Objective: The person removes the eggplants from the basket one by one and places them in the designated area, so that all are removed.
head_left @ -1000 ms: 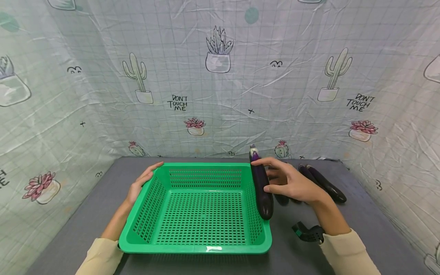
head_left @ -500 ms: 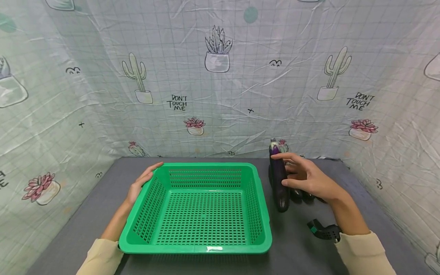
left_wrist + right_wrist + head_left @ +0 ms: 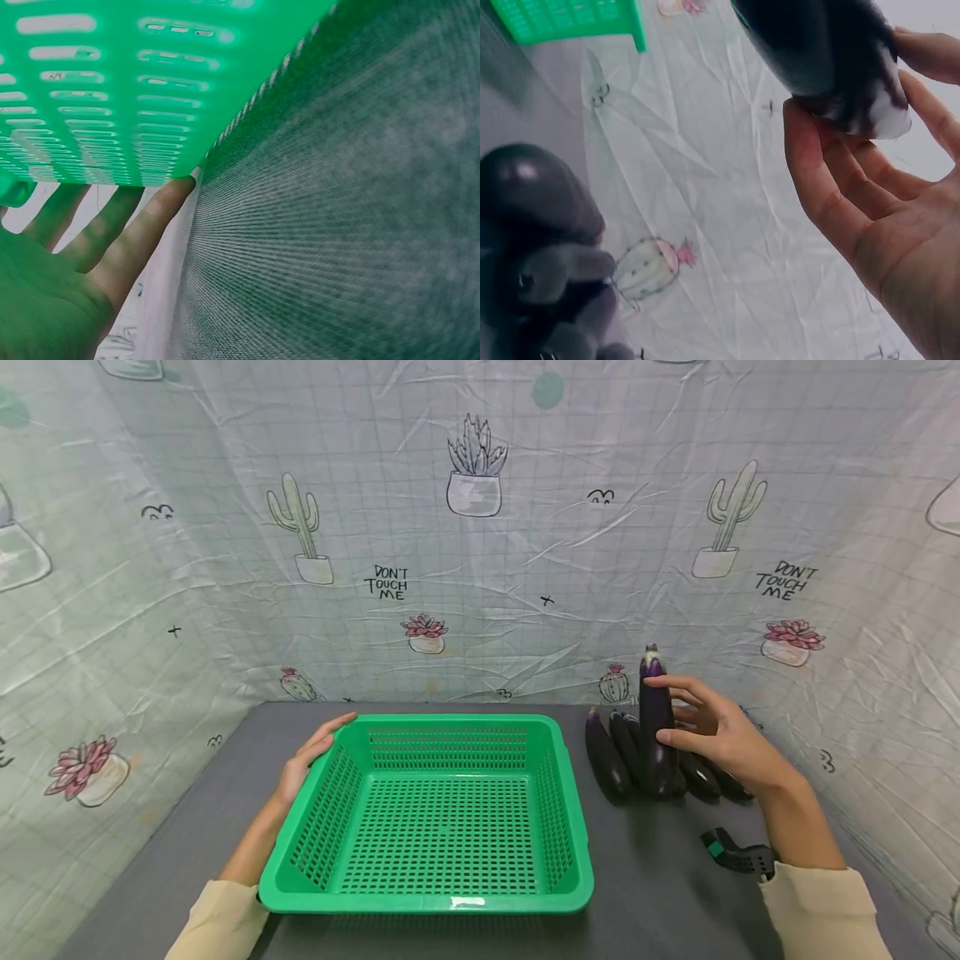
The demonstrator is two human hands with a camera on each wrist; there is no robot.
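In the head view, a dark purple eggplant (image 3: 657,739) stands nearly upright, stem end up, pinched between the fingers and thumb of my right hand (image 3: 716,735). The right wrist view has this same eggplant (image 3: 825,60) high above the table, its far end cut off by the frame. My left hand (image 3: 303,764) rests along the left side of a green plastic basket (image 3: 427,904), which has nothing in it. Seen in the left wrist view, the fingers of that hand (image 3: 82,262) are straight and touch the outside of the slotted basket wall.
Several other eggplants (image 3: 606,760) lie side by side on the grey table (image 3: 637,893), right of the basket and partly behind the held one. A patterned curtain (image 3: 480,560) hangs behind and at both sides. A black strap (image 3: 738,856) hangs at the right wrist.
My right hand has carried the eggplant from the basket's right rim away to the right, over the other eggplants, and it now stands more upright. My left hand and the basket have stayed put.
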